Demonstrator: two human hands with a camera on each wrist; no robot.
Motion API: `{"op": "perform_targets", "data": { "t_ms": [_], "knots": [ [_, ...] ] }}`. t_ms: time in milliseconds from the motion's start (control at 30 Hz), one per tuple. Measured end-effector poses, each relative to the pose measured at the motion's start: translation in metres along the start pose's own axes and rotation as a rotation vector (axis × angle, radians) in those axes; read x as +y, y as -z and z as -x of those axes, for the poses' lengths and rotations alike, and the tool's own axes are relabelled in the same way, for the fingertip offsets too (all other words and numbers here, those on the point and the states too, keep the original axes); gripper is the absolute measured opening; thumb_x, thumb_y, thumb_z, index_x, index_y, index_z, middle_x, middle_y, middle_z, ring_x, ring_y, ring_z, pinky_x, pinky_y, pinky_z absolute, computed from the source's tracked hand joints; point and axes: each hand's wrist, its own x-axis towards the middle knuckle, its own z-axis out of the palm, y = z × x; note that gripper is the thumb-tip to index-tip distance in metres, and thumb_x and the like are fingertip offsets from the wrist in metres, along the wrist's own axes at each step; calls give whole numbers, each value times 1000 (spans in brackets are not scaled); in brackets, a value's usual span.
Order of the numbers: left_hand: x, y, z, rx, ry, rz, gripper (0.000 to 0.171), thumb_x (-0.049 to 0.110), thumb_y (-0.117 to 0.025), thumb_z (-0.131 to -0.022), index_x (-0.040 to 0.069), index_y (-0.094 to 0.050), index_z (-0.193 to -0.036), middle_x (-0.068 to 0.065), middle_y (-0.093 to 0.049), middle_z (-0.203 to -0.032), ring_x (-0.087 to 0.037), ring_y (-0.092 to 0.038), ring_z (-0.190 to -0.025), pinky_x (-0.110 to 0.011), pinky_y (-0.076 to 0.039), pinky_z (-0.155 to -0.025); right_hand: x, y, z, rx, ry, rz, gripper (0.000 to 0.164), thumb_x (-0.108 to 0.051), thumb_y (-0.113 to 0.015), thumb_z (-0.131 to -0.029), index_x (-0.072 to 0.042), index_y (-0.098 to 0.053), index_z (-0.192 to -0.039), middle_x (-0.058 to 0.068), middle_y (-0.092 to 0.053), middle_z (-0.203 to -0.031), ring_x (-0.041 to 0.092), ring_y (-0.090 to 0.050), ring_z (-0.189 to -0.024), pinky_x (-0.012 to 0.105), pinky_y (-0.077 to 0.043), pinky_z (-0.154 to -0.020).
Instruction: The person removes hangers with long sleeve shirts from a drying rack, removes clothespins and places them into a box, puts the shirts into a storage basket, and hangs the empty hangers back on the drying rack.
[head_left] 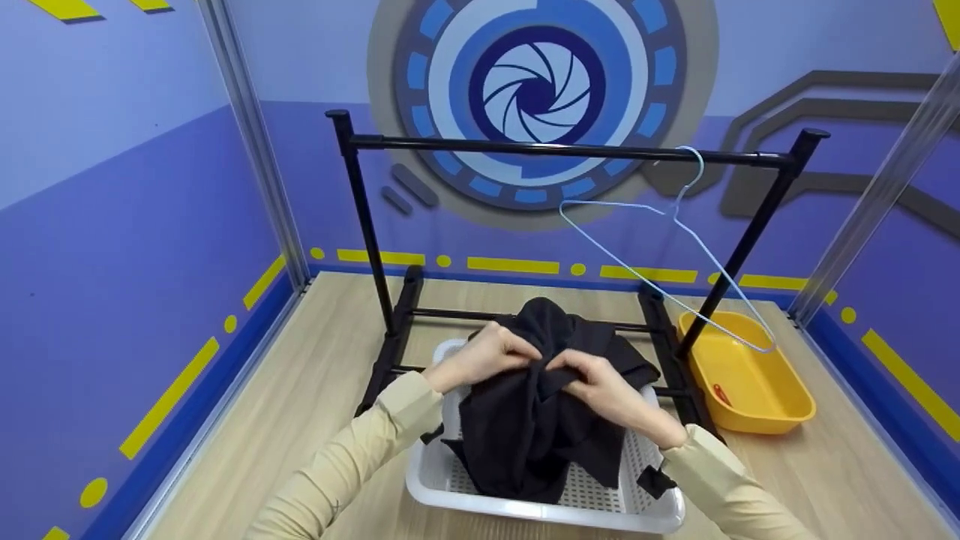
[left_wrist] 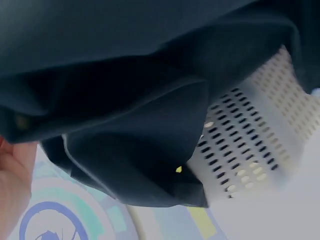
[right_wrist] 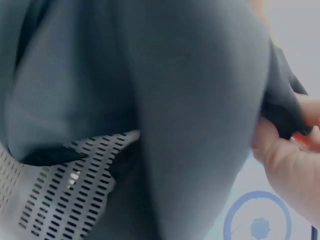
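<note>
A crumpled black garment [head_left: 517, 427] is bunched up over a white perforated basket [head_left: 540, 512], partly lying in it; its kind cannot be made out. My left hand [head_left: 484, 355] pinches the cloth near its upper middle. Close beside it, my right hand [head_left: 606, 388] pinches another fold between thumb and fingers. In the right wrist view the right hand [right_wrist: 287, 150] holds a piece of the dark cloth [right_wrist: 200, 100]. Only an edge of the left hand [left_wrist: 15, 180] shows in the left wrist view, where the garment [left_wrist: 130, 135] hides the rest.
Behind the basket stands a black clothes rack [head_left: 525, 145]. A light blue wire hanger [head_left: 622, 253] hangs toward the right end of its bar. A yellow tub [head_left: 750, 375] with a small red item [head_left: 721, 394] inside sits at the right, by the rack's foot.
</note>
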Motion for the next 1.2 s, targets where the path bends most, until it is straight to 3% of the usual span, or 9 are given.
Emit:
{"op": "perform_targets", "data": {
  "t_ms": [133,267,467,667,767,867,1033,1133,1200],
  "knots": [
    [-3,-7,4,-135,41,-50,14,5,-63,-85,7,-72,-95,0,-67,-92,0,-57,-83,-15,-42,-71,14,-5,4,-152,-51,65,15,2,-59,-85,-7,-62,-97,2,-60,-98,19,-54,-93,31,-40,-80],
    [-5,-14,8,-249,93,-104,14,7,-64,-84,9,-73,-94,5,-66,-92,3,-55,-82,-12,-40,-71,18,-8,7,-330,-120,100,17,-5,-60,-87,-6,-61,-104,2,-59,-104,17,-53,-96,31,-41,-81],
    [-6,-25,13,-401,109,-201,13,12,-66,-83,11,-73,-95,7,-66,-92,4,-54,-81,-9,-38,-70,18,-8,10,-596,-236,110,39,-25,-63,-86,-1,-57,-116,7,-55,-114,16,-49,-105,31,-39,-86],
    [-4,-34,13,-572,186,-284,23,18,-66,-83,14,-69,-105,9,-63,-97,3,-53,-82,-10,-37,-69,23,-11,12,-738,-286,131,47,-30,-60,-87,1,-53,-123,9,-53,-121,13,-47,-108,28,-38,-87],
    [-5,-33,12,-613,229,-281,26,19,-66,-84,13,-67,-109,9,-62,-96,2,-51,-81,-12,-37,-69,25,-8,13,-770,-278,135,50,-33,-59,-88,-1,-51,-125,7,-53,-120,9,-50,-101,26,-39,-83],
    [-4,-26,9,-547,234,-280,20,20,-65,-84,14,-69,-103,12,-62,-88,1,-51,-76,-13,-38,-67,28,0,12,-734,-254,102,48,-34,-58,-88,-2,-53,-123,5,-56,-116,9,-52,-93,27,-41,-78],
    [-5,-11,-3,-256,187,-371,9,25,-64,-85,18,-70,-87,14,-59,-75,-2,-51,-63,-21,-41,-57,35,19,6,-544,-184,86,37,-30,-57,-90,0,-58,-113,6,-62,-102,14,-57,-88,31,-45,-75],
    [-9,-6,-9,-95,199,-474,16,32,-63,-86,17,-68,-87,9,-59,-80,-7,-53,-67,-25,-43,-58,41,27,0,-397,-158,158,37,-29,-56,-90,2,-57,-111,7,-63,-97,17,-58,-87,36,-45,-75],
    [-14,-6,-11,-40,258,-531,29,41,-61,-84,15,-66,-94,3,-59,-88,-12,-56,-76,-28,-44,-64,47,30,-3,-302,-166,211,40,-28,-57,-90,3,-55,-114,10,-61,-100,23,-58,-90,40,-44,-76]
  ]
}}
